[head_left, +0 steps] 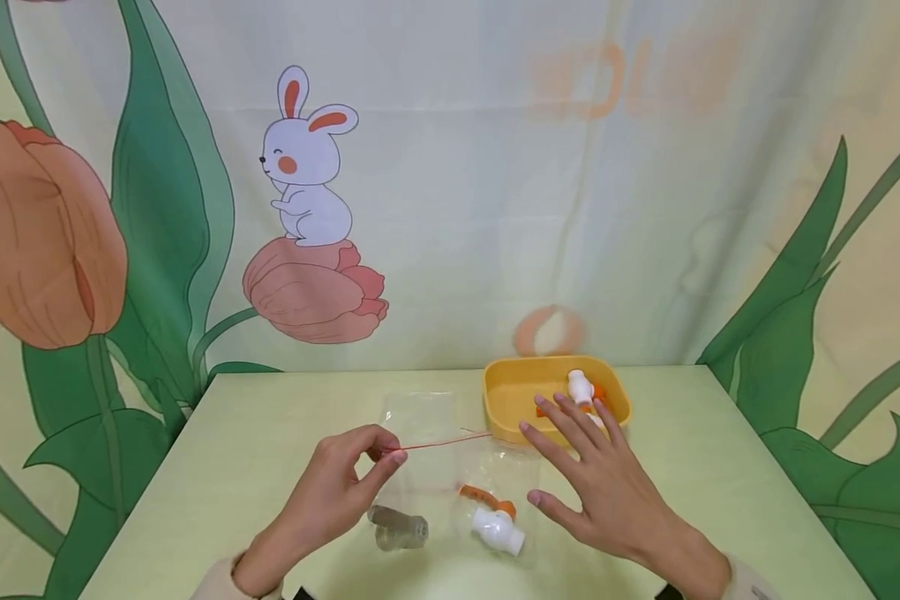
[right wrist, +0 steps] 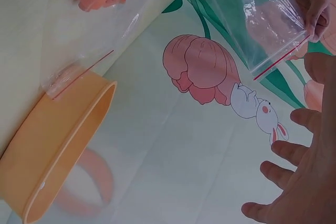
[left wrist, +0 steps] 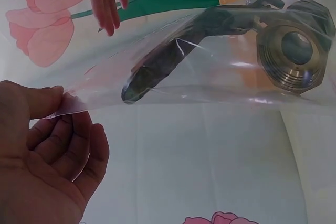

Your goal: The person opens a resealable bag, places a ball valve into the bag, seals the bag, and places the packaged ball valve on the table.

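Observation:
My left hand point(head_left: 345, 475) pinches the red-lined top corner of a clear zip bag point(right wrist: 273, 40) between thumb and fingers. Inside that bag is a metallic valve point(left wrist: 291, 51) with a long dark handle and a threaded round opening; the head view shows it as a greyish valve low in the bag. My right hand point(head_left: 607, 483) is spread with its fingers apart and holds nothing, in front of the yellow basket. Between the hands, on the table, a second clear zip bag point(right wrist: 84, 74) contains a white valve point(head_left: 497, 531) with an orange handle point(head_left: 487, 500).
The yellow basket point(head_left: 513, 364) stands at the back right of the pale table point(head_left: 270, 417), with white and orange pieces in it. Behind the table hangs a curtain point(head_left: 450, 208) printed with tulips and a rabbit.

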`<state>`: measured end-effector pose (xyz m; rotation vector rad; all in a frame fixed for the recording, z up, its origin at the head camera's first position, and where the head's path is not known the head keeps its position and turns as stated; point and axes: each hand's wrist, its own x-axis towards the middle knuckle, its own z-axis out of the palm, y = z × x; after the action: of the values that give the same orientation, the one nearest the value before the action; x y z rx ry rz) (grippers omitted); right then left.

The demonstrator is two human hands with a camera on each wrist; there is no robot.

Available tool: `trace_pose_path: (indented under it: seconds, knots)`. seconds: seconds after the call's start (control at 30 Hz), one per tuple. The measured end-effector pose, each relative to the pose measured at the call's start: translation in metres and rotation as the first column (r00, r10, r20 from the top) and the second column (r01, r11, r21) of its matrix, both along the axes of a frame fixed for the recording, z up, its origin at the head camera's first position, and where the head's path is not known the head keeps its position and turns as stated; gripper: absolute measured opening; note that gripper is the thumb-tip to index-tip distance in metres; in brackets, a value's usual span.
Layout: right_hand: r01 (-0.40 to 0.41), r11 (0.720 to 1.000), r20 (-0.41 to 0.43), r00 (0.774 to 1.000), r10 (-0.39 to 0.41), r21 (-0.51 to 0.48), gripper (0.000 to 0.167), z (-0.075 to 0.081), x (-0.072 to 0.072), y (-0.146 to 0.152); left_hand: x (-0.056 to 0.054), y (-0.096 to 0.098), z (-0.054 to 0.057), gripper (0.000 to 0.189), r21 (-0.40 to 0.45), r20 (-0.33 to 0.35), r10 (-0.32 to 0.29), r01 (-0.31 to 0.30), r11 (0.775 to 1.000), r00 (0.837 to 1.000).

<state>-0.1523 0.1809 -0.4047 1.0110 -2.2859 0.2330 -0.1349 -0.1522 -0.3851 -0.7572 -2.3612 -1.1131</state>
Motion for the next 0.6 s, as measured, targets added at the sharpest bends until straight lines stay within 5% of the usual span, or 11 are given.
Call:
trace_pose_path:
  seconds: [0.27, 0.43, 0.6]
  knots:
    - [-0.011, 1.0, -0.005, 1.0, 0.011, -0.005, 0.062, -0.004, 0.002, 0.001, 0.009, 0.003, -0.007, 0.009, 0.068, 0.207, -0.055, 0.041, 0.997, 0.977]
    - [-0.011, 1.0, -0.008, 1.0, 0.011, -0.007, 0.061, -0.006, -0.001, 0.003, -0.009, 0.0, -0.024, 0.007, 0.125, 0.316, -0.074, 0.036, 0.991, 0.946]
    - [-0.019, 1.0, -0.006, 1.0, 0.019, -0.004, 0.06, -0.007, -0.005, 0.003, -0.029, -0.006, -0.04, 0.007, 0.164, 0.378, -0.008, -0.058, 0.985, 0.926]
